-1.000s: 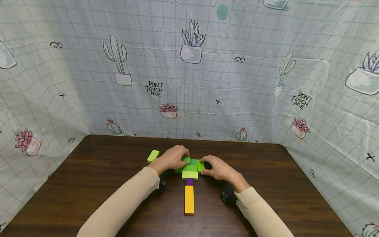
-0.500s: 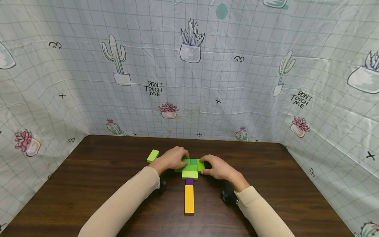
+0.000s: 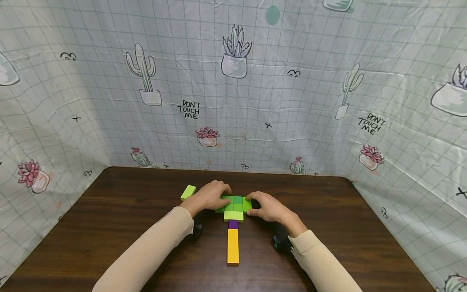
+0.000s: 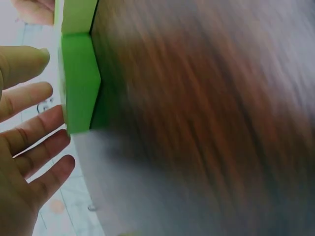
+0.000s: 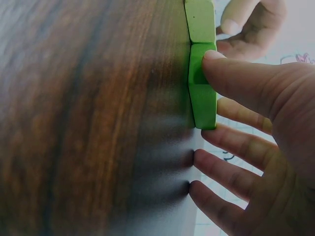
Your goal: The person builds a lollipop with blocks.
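Note:
Several green blocks (image 3: 238,206) lie side by side as a flat group on the table, in the middle of the head view. My right hand (image 3: 270,207) pinches the green block (image 3: 247,206) at the group's right end, its thumb (image 5: 231,73) on the near face. Over the group's left end is my left hand (image 3: 207,196), whose fingers (image 4: 37,129) are spread behind the green block (image 4: 78,83) there; its thumb seems clear of the near face. A light green block (image 3: 233,216), a purple block (image 3: 233,224) and a long yellow block (image 3: 232,246) run toward me in line.
A loose light green block (image 3: 188,192) lies beyond my left wrist. The dark wooden table (image 3: 328,227) ends at a patterned cloth (image 3: 248,109) behind and at both sides. A black device (image 3: 280,242) sits under my right wrist.
My left hand has shifted slightly left, its thumb and fingertips drawing back from the green blocks. The right hand keeps its hold, and the blocks look unmoved.

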Action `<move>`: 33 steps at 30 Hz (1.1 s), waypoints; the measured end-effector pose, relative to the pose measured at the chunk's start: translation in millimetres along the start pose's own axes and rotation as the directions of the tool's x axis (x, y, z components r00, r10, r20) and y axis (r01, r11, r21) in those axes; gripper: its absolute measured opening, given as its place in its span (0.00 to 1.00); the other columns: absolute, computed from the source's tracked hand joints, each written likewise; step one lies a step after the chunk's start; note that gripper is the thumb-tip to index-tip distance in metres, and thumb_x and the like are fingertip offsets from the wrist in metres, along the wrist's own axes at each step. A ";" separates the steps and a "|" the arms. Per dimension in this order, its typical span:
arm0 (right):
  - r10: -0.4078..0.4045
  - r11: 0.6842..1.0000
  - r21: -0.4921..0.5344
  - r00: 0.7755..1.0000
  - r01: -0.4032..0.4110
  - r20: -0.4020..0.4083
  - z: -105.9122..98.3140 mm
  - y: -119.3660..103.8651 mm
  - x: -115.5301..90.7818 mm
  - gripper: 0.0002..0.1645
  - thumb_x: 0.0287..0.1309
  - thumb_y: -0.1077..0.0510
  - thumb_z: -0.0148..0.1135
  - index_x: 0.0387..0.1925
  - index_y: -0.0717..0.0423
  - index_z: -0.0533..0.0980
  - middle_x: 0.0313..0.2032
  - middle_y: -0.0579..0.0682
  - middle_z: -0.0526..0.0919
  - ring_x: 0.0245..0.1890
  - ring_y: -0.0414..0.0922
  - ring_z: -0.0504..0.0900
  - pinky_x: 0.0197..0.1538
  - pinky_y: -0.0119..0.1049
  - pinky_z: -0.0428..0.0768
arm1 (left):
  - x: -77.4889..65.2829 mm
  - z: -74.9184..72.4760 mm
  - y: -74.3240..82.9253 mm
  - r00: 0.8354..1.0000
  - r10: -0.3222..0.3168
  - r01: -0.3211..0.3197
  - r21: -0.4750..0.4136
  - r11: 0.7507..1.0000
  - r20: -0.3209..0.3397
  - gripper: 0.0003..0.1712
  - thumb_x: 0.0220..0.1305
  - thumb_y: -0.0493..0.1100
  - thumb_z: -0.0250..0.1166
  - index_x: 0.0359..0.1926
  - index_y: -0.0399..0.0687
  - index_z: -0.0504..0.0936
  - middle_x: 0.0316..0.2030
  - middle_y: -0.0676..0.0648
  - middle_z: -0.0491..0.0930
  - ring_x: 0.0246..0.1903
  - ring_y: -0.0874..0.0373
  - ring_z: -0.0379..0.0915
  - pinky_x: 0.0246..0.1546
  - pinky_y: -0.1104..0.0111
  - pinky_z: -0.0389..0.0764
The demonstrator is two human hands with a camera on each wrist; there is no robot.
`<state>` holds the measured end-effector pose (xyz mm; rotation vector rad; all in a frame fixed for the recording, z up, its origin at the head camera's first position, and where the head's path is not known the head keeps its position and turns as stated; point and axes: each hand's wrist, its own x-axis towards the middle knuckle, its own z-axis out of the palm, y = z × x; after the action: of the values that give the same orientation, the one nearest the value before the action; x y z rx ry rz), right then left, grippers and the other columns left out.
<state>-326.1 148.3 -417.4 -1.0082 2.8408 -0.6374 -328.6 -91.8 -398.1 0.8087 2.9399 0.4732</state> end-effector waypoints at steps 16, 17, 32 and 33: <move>0.002 1.000 -0.002 1.000 -0.002 -0.003 3.2 -1.1 -2.9 0.27 0.58 0.53 0.67 0.57 0.58 0.74 0.55 0.53 0.76 0.57 0.51 0.73 0.60 0.48 0.70 | -48.8 -13.9 -39.3 0.992 -0.064 0.068 0.036 0.997 -0.112 0.18 0.62 0.46 0.66 0.52 0.46 0.80 0.48 0.44 0.74 0.48 0.47 0.69 0.49 0.54 0.73; 0.004 1.000 -0.004 1.000 -0.004 -0.004 3.6 -0.6 -3.2 0.27 0.58 0.53 0.67 0.57 0.58 0.74 0.55 0.53 0.77 0.57 0.51 0.73 0.60 0.48 0.70 | -52.1 -14.2 -41.9 0.991 -0.065 0.069 0.034 0.997 -0.118 0.18 0.62 0.46 0.66 0.52 0.45 0.80 0.48 0.44 0.74 0.49 0.47 0.69 0.48 0.54 0.73; 0.012 1.000 0.005 1.000 -0.012 -0.011 3.7 -1.7 -5.3 0.26 0.57 0.53 0.67 0.56 0.58 0.75 0.55 0.53 0.77 0.57 0.51 0.73 0.60 0.49 0.70 | -76.8 -15.2 -66.3 0.978 -0.131 0.132 -0.001 0.991 -0.162 0.22 0.62 0.46 0.67 0.56 0.45 0.78 0.51 0.41 0.71 0.52 0.43 0.66 0.49 0.50 0.72; 0.010 1.000 0.003 1.000 -0.010 -0.011 3.5 -1.9 -4.9 0.26 0.57 0.53 0.67 0.56 0.58 0.75 0.55 0.53 0.77 0.57 0.51 0.73 0.60 0.49 0.70 | -77.2 -15.8 -66.7 0.978 -0.133 0.135 0.003 0.991 -0.164 0.22 0.62 0.45 0.67 0.56 0.45 0.78 0.51 0.41 0.71 0.52 0.42 0.66 0.48 0.50 0.73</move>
<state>-320.4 148.7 -420.2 -0.9920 2.8517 -0.6488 -297.0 -189.8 -405.6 0.5943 3.1244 0.5337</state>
